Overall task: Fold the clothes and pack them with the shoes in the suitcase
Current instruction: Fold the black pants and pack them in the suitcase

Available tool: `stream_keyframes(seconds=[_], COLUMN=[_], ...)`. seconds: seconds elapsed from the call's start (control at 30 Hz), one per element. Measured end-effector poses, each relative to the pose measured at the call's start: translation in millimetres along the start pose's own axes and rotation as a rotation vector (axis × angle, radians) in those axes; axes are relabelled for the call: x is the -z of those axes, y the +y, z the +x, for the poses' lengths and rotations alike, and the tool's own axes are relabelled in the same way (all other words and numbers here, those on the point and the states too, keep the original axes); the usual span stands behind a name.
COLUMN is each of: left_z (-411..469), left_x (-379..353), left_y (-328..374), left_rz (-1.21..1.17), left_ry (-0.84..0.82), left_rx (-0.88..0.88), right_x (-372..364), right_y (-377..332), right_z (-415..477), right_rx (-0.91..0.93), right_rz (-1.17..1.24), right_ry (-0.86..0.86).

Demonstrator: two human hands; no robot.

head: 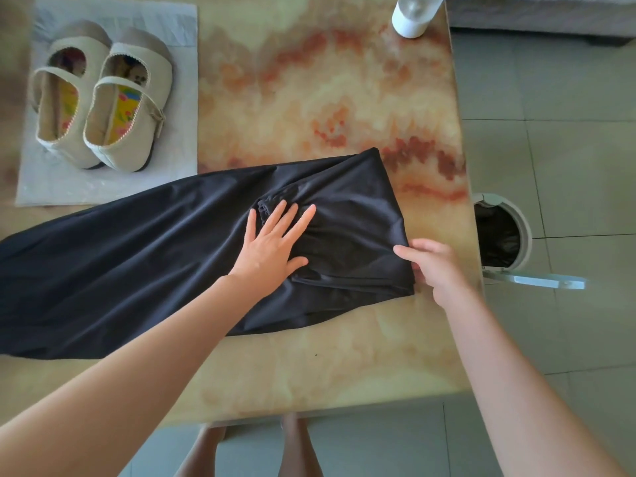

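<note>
A marbled table [309,380] is spread beneath both hands. Across it a black garment [120,270] is laid, running from under the hands far out past the left one. Its end by the right hand is doubled into a thick fold. Well beyond the left hand a grey mat [182,80] is seen, with a pair of beige shoes [103,98] set on it. A bin [526,232] stands just outside the right hand, and a white bottle [411,18] far beyond it. The left hand [272,249] is pressed flat on the fold, fingers spread. The fold's edge is pinched by the right hand [437,266]. No suitcase is shown.

Folding is judged to be in hand, with packing not begun. Next, the long loose part would need to be brought over, with the fold kept pinned so the cloth is not dragged askew.
</note>
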State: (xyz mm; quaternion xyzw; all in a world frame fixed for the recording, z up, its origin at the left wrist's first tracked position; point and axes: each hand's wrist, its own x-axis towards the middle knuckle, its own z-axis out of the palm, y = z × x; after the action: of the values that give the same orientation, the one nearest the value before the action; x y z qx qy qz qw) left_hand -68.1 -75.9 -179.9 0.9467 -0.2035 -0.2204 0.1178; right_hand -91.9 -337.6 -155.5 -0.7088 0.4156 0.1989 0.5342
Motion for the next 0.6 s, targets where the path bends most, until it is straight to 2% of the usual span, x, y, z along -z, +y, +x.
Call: stream_keyframes(seconds=[0.13, 0.3, 0.4, 0.5, 0.6], left_z=[-3.4, -15.6, -24.7, -33.9, -45.1], left_x=[12.9, 25.0, 29.6, 41.4, 46.9], left_y=[0.3, -9.9, -14.1, -19.4, -40.0], left_rz=[-0.224, -0.551, -0.747, -1.084, -1.269], left_ry=[0.022, -0.004, -0.085, -0.071, -0.078], left_rx=[0.030, 0.110, 0.174, 0.317, 0.389], right_x=[-0.8, -15.7, -35.0, -57.9, -87.2], right_y=[0.0, -16.4, -29.2, -39.7, -45.4], right_z=[-12.8, -53.0, -79.7, -107.6, -137.6], right_rx=[0.048, 0.279, 0.373, 0.444, 0.511], right_rz=[0.029, 0.127, 0.187, 0.203, 0.204], right_ry=[0.053, 0.073, 0.048, 0.005, -0.072])
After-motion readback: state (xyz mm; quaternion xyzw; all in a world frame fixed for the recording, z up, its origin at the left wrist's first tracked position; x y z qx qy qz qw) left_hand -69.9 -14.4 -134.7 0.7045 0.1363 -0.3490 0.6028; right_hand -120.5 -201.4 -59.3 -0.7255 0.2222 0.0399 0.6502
